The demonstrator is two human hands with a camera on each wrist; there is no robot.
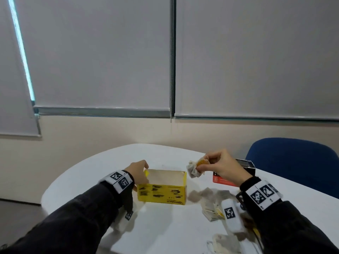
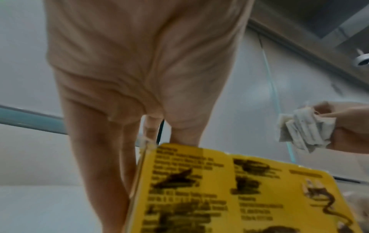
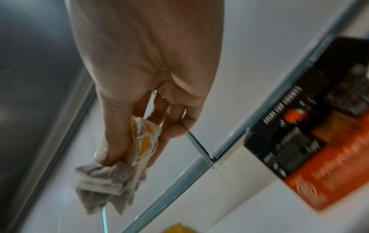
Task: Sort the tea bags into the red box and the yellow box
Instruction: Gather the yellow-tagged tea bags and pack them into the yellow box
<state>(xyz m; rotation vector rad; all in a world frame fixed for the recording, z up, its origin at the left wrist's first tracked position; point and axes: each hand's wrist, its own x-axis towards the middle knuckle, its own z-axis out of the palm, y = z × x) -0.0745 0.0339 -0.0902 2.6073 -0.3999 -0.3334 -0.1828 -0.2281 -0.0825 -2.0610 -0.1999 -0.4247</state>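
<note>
Here, the white table [image 1: 157, 226] had a round far edge close to the wall, and there was bare table in front of the yellow box [image 1: 162, 191] and behind it. The yellow box stood upright near the middle of the table with its top open. Its long side ran left to right, facing the person.

The left hand [image 1: 138, 172] held the box's left end. The thumb went over the top edge on the near side and the fingers [image 2: 95, 157] ran down the outside of the end wall.

The right hand [image 1: 222, 166] was up in the air, to the right of the yellow box and a little above its top edge. Its thumb and fingers pinched a bunch of tea bags [image 1: 192, 168] with yellow tags and white strings. The bags hung out toward the yellow box, and the tags sat in the hand.

The red box [image 1: 222, 179] stood at the right, just behind the right hand, near a blue chair [image 1: 297, 162]. More tea bags [image 1: 211, 202] lay loose on the table to the right of the yellow box, near the front edge, and they looked blurry.
</note>
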